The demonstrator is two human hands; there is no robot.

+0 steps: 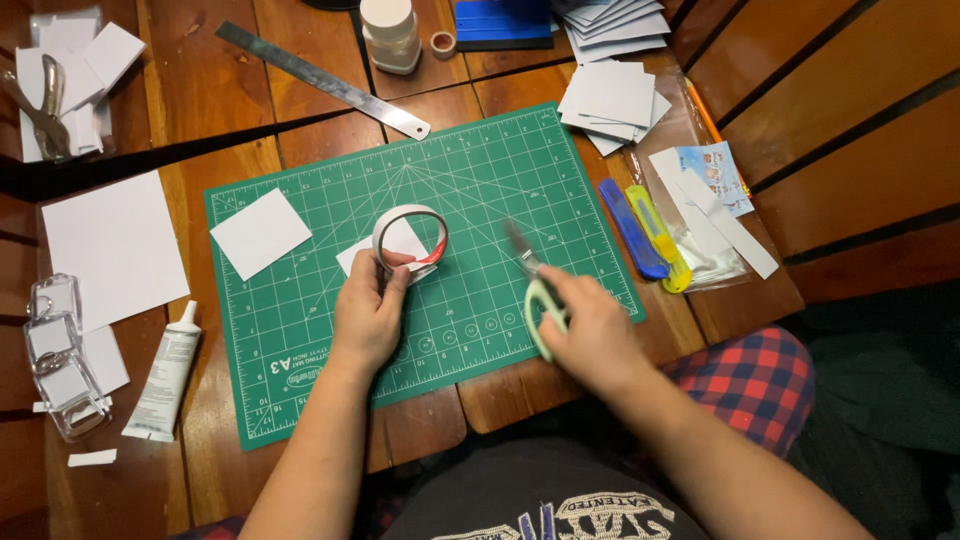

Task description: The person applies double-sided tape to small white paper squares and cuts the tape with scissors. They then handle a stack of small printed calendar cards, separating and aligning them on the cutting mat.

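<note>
Green cutting mat (300, 340) fills the middle of the frame, and I see my left hand (368, 312) at its centre pinching a roll of tape (410, 238) upright between thumb and fingertips, over a small white card (400, 245). My right hand (590, 325), lower right of centre, has its fingers closed through the handles of pale green scissors (535, 285), blades blurred. To cut well, I judge the tape should stay taut and the blades square.

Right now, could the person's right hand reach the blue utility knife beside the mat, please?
Probably yes: the blue utility knife lies uncovered just off the green cutting mat, near the right hand. But that hand holds scissors, so it isn't free.
</note>
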